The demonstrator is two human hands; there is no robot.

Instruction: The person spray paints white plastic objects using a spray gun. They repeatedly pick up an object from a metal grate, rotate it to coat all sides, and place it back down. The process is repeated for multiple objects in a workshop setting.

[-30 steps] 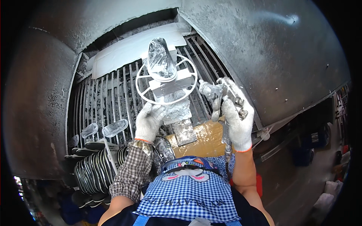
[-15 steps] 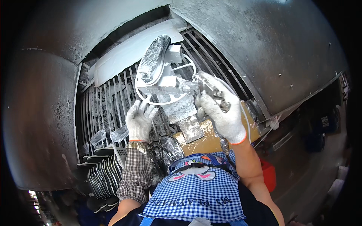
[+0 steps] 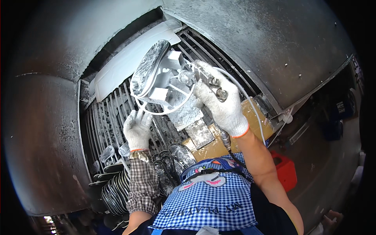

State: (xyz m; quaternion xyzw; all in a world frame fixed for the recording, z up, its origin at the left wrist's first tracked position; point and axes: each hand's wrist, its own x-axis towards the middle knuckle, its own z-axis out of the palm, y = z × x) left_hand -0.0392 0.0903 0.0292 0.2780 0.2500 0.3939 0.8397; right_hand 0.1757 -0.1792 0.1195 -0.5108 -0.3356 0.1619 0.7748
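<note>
1. Lower left of the frame: stacked dark soles (image 3: pixel 115 196).
2. Left of centre: gloved left hand (image 3: pixel 137 130), fingers loosely spread, holding nothing; contact with the white wheel (image 3: pixel 164 113) cannot be confirmed from where I stand.
3. Upper centre: film-wrapped shoe sole (image 3: pixel 150 70), tilted, above the wheel.
4. Centre right: gloved right hand (image 3: pixel 224 109), fingers closed around the spray gun (image 3: pixel 187 77), nozzle facing the sole's side.
5. Judgement: sidewall spraying appears in hand; the next move calls for steady aim and a free-turning wheel.

Left of the white wheel (image 3: pixel 160 113), slats (image 3: pixel 113 105) are leaving room; the spray gun (image 3: pixel 187 78) is crowding its right.
</note>
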